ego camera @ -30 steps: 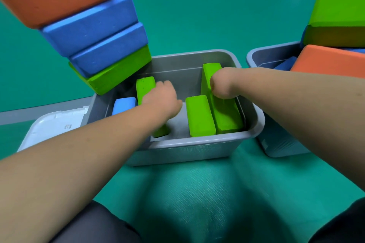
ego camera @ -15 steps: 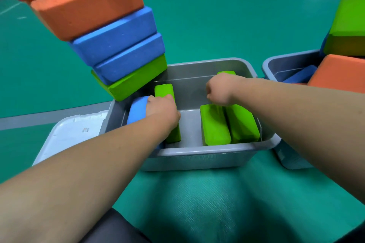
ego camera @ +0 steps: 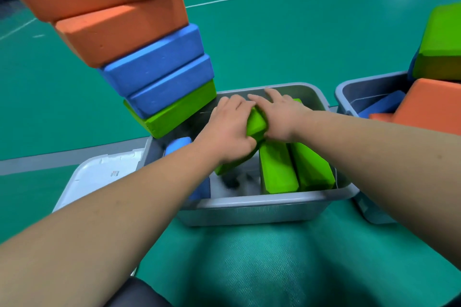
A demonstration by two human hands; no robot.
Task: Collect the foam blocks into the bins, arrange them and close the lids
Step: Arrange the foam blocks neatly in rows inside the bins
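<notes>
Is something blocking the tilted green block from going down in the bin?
Nothing visible: under the tilted green block the bin has bare floor, between a blue block and two green blocks.

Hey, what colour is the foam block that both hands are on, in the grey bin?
Bright green; the block shows best in the head view.

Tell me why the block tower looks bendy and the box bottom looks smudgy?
Head view: the wide lens bows the stacked blocks near the edge; head view again, motion blur smears the bin floor under the held green block.
</notes>
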